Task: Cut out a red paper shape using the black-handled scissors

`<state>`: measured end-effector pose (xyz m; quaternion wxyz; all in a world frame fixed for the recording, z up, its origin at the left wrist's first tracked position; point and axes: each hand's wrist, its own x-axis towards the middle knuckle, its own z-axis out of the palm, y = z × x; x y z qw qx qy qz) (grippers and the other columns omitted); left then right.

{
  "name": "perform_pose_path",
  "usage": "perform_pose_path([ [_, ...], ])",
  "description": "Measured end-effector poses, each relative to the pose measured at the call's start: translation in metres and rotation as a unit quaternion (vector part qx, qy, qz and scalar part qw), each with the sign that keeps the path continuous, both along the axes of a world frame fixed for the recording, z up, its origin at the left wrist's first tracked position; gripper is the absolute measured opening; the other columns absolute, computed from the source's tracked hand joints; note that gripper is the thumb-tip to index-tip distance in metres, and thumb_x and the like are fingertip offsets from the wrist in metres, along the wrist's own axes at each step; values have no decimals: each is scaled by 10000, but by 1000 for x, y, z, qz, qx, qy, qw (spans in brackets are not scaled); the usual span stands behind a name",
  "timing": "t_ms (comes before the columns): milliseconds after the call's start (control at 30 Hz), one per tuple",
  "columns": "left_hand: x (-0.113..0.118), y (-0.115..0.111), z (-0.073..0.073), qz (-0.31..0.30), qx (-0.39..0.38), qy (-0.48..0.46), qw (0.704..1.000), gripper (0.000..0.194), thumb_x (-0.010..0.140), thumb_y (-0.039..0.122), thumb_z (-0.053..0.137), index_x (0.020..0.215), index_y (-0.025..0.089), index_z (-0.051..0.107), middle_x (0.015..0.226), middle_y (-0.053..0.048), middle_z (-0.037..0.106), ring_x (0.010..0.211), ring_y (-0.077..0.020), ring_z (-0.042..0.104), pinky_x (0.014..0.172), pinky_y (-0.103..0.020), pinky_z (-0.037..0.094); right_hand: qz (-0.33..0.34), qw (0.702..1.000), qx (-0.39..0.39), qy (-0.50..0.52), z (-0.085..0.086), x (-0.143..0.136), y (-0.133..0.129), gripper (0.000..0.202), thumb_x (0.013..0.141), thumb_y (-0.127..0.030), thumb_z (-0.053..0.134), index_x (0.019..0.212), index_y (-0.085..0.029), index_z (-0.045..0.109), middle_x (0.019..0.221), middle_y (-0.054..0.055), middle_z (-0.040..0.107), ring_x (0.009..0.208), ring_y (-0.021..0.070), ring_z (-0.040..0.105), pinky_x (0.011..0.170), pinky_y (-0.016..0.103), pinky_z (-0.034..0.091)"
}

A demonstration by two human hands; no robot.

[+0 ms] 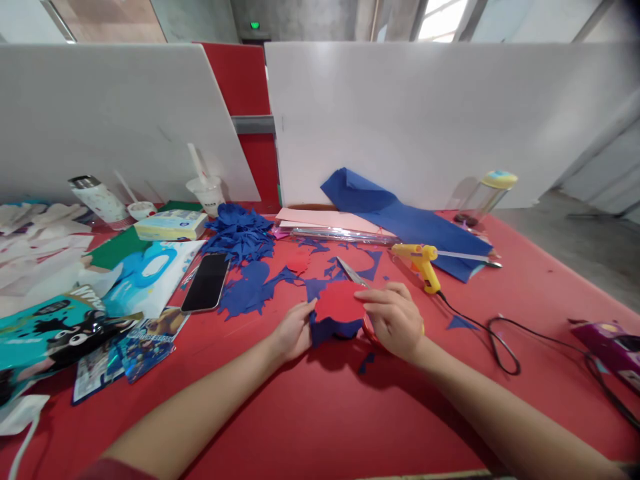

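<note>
My left hand [295, 331] pinches the left edge of a red scalloped cutout [341, 301] and a dark blue sheet [323, 331] beneath it. Closed around the red handles of a pair of scissors [351, 272], my right hand [395, 320] has its fingertips at the cutout's right edge. The blades point away from me, above the table and beyond the cutout. Part of the handles is hidden by my fingers. Blue offcuts [250, 287] lie just beyond my left hand, and a small blue scrap [367, 363] is below the held pieces.
A yellow glue gun [417, 260] lies to the right, its black cord looping toward a purple box [610, 347]. At left are a phone [206, 283], a tissue pack [171, 225] and snack bags [50, 333]. A blue sheet roll [400, 217] and cups [207, 193] stand farther back.
</note>
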<state>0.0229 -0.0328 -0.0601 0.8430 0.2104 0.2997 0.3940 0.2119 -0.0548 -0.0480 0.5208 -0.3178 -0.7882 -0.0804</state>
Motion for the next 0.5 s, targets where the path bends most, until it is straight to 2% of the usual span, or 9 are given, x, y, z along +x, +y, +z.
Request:
perform_pose_path([
  [100,-3,-1,5,1,-18,0,1000,332,894,203,357,1020,43,620,872,-133,713,875,-213,656,900,-343,441,0,994,19,-105,-7,-1,-2,198,831,-56,452,833,-233,541,886,52,732,676,166,646,738,385,402],
  [200,-6,-2,8,0,-29,-4,1000,386,909,238,313,1114,46,577,900,-128,711,935,-216,640,925,-343,420,5,989,11,-148,-13,-3,-2,184,834,-65,456,851,-223,549,948,70,722,728,181,639,741,390,399],
  [367,-10,-3,9,-13,-38,-24,999,424,913,265,293,1158,36,551,918,-137,709,949,-217,637,932,-343,409,-4,997,10,-83,-15,-5,-2,219,828,-43,427,811,-234,532,954,68,709,808,189,640,734,395,431],
  [500,-10,-3,6,-25,-38,-38,998,404,906,266,314,1126,52,578,950,-133,704,950,-218,637,924,-341,416,9,999,-7,-43,-13,-8,-2,238,827,-47,414,804,-256,526,954,79,703,787,203,646,704,412,459],
])
